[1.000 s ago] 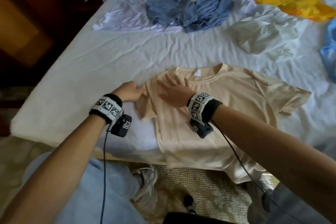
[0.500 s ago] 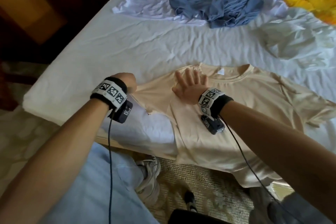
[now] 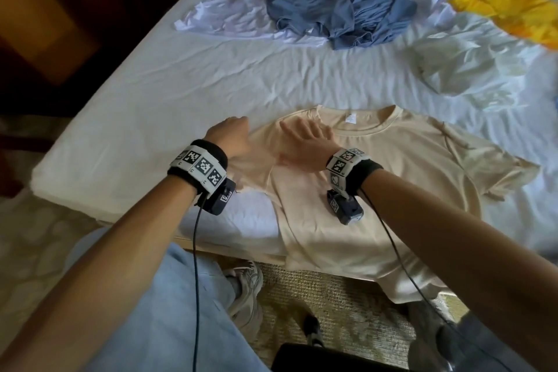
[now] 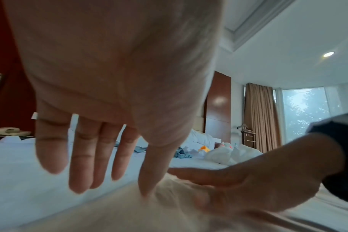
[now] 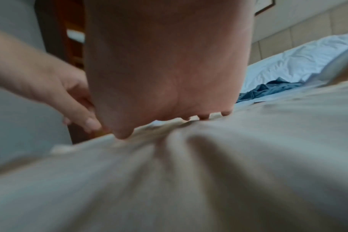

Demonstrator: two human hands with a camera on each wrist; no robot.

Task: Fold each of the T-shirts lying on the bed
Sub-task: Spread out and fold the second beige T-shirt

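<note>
A: How is the beige T-shirt [image 3: 377, 178] laid out?

B: It is spread flat, front up, at the near edge of the bed [image 3: 169, 93]. Its long axis runs from the collar at about 12 o'clock to the hem at 6 o'clock, tipped slightly toward 5, and the hem is draped over the mattress edge. One sleeve is extended toward 3 o'clock; the other is pointed toward 9 o'clock.

A: And the hands?

B: The right hand [image 3: 302, 145] is laid palm down on the shoulder just beside the collar, fingers straight and spread, with cloth bunched into ridges under it in the right wrist view. The left hand [image 3: 234, 137] is held at the 9 o'clock sleeve. In the left wrist view its fingers [image 4: 81, 157] are seen extended and apart, the thumb tip pressed onto the beige cloth; nothing is gripped. The two hands are set close together, not touching.

A: What is found farther out?

B: At 12 o'clock a crumpled blue-grey T-shirt [image 3: 308, 6] is piled on a flattened white T-shirt [image 3: 229, 18], with a second blue-grey heap [image 3: 383, 21] just beside it. Toward 1 o'clock a rumpled white garment [image 3: 462, 66] is seen, and at 2 o'clock a yellow garment [image 3: 510, 0], blurred. All are kept well apart from the beige one.
</note>
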